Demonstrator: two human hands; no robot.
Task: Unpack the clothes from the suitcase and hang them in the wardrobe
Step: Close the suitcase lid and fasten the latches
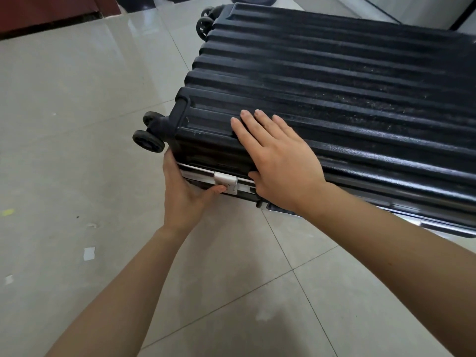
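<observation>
A black ribbed hard-shell suitcase (334,81) lies flat and closed on the tiled floor, wheels to the left. A silver latch (226,182) sits on its near side along a metal frame strip. My left hand (184,191) cups the near left corner below the wheels, its thumb pressing on the latch. My right hand (278,155) lies flat on the lid near that corner, fingers straight, thumb hooked over the lid's edge. No clothes or wardrobe are in sight.
Glossy beige floor tiles (77,124) spread to the left and front, with small paper scraps (89,253) on them. A dark red wooden base (46,14) runs along the far left. A dark round object (253,2) stands behind the suitcase.
</observation>
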